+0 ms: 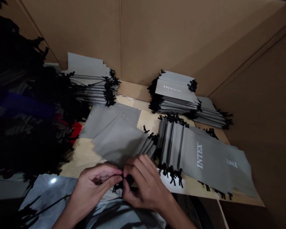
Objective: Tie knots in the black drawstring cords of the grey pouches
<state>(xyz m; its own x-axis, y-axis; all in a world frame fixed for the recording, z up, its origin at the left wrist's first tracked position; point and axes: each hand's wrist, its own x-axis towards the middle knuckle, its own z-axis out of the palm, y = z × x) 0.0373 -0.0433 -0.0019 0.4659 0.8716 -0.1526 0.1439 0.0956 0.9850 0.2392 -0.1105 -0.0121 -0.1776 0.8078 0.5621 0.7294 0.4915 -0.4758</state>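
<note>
Near centre: my left hand (95, 183) and right hand (145, 187) pinch the black drawstring (116, 187) of a grey pouch (121, 143); it looks light, limp, best gripped at this corded edge.

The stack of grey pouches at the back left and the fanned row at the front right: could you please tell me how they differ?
The back-left stack is piled straight up, pouch on pouch; the front-right row is fanned sideways, each pouch overlapping the next. The row shows white INTEX lettering; the stack's top face shows none. Both are grey with black drawstrings.
</note>
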